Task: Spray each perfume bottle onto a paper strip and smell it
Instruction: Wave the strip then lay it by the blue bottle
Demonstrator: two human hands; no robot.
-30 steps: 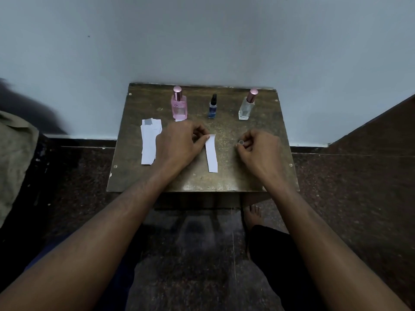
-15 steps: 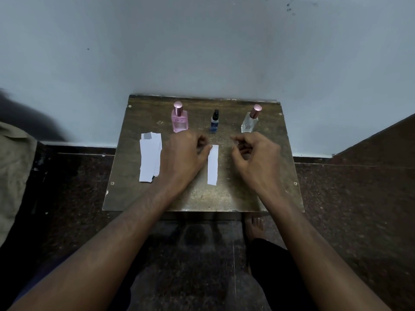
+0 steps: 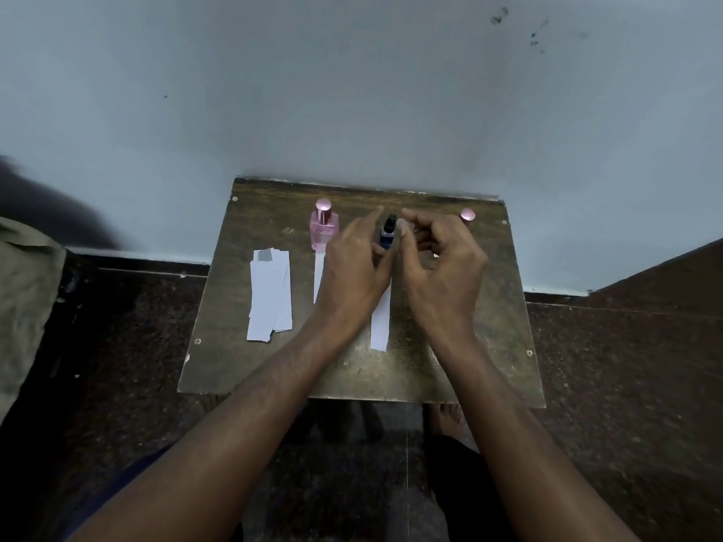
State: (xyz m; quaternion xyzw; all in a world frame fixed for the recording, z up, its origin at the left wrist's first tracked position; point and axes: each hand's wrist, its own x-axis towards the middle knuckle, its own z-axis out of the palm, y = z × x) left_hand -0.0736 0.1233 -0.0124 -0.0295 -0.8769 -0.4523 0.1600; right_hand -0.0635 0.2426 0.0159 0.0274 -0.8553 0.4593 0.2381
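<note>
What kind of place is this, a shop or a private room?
Probably a corner of a private room, not a shop: a small worn wooden table stands against a bare painted wall with a few smudges, on a dark speckled stone floor. The person's bare foot shows beneath.

Dim, cool, even light with no glare and only soft shadows. The pale blue-grey wall [image 3: 352,91] is the brightest area; the dark speckled floor [image 3: 626,385] falls nearly black. Wide-angle bending shows at the edges, and fine detail is soft.

Single head-worn wide-angle view, looking forward and steeply down onto the desk [image 3: 242,346] set against the far wall [image 3: 352,91]; forearms enter from the near edge.
</note>
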